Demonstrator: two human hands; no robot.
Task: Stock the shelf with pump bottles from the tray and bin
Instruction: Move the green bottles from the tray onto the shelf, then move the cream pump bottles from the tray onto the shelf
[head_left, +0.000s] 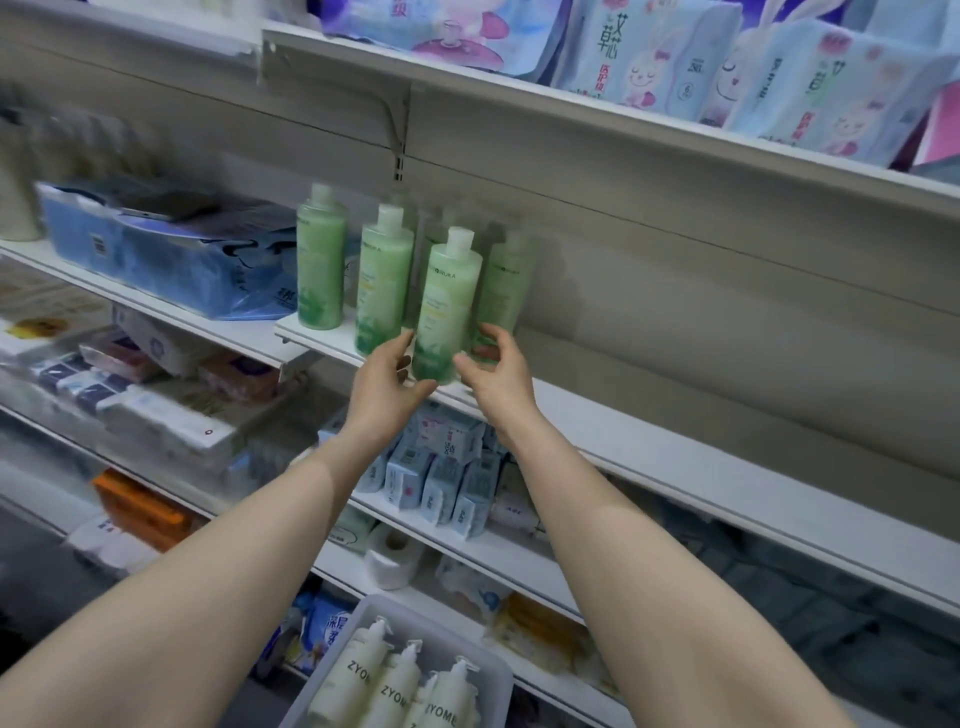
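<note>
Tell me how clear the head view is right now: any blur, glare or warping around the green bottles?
Head view: the front green bottle between the left hand and right hand is fairly sharp; the bottles behind it look ghosted by motion blur; the left-side shelves smear; wide-angle bends the shelf edge; lighting soft, no strong glare.

Blue tissue pack (171, 260) left of mid shelf. Pastel bunny-print packs (675, 57) on top tier. Small pale-blue packets (441, 478) below, toilet roll (393, 558) under those, orange box (140, 506) lower left.

Shop: tiered shelves (675, 457) stocked with packaged goods (810, 88).
</note>
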